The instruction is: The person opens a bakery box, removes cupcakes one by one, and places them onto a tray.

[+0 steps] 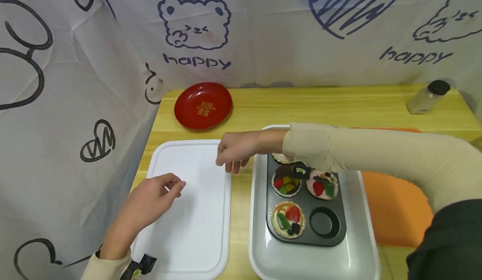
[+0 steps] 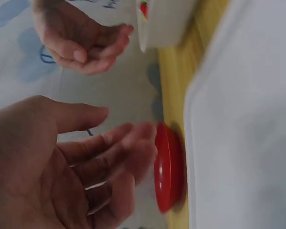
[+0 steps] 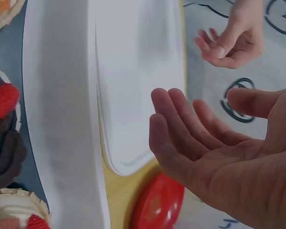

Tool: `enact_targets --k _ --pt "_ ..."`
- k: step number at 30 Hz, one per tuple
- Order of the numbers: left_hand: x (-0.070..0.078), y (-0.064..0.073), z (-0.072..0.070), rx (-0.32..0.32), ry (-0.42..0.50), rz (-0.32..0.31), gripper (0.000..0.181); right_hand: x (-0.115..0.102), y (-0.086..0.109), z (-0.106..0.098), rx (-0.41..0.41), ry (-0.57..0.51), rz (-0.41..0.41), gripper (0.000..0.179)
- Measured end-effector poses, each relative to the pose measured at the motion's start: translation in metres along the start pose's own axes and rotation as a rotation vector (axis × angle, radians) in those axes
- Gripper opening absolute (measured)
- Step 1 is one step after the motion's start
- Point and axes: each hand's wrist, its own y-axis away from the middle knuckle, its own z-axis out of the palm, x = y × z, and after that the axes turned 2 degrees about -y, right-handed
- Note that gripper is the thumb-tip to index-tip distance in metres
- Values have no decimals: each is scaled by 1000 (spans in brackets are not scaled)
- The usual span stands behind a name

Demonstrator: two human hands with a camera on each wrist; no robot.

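My left hand (image 1: 150,200) hovers over the left side of a white board (image 1: 205,229), its fingers loosely curved with nothing in them. Further back, above the board's far right corner, is my right hand (image 1: 239,148), also holding nothing. In the right wrist view the right hand (image 3: 214,138) shows its fingers apart and bent slightly. Both wrist views show the two palms facing each other across a gap. A dark muffin tin (image 1: 306,239) with several fruit-topped tarts, among them a tart (image 1: 288,220) in the front left cup, lies under my right forearm.
The muffin tin sits in a white tray (image 1: 355,259). A red plate (image 1: 188,112) with gold characters lies behind the board. An orange sheet (image 1: 395,209) lies right of the tray, partly under my right arm. A black-lidded jar (image 1: 425,100) stands back right, before a printed cloth (image 1: 271,41).
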Motion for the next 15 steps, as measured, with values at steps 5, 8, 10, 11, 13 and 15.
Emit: enact_targets --k 5,8,10,11,13,15 --pt "26 -4 11 -43 345 34 25 9 26 -2 45 -1 -82 23" --pt "42 -7 23 -37 473 48 22 19 46 -1 97 48 -163 20" --pt "54 -8 32 -43 551 58 22 26 60 3 154 122 -236 19" --pt "59 -8 36 -49 593 74 22 31 67 5 184 157 -274 19" --pt "70 -9 45 -62 689 107 22 40 81 12 245 228 -333 19" --pt "79 -8 52 -70 778 147 21 49 92 21 294 291 -367 20"
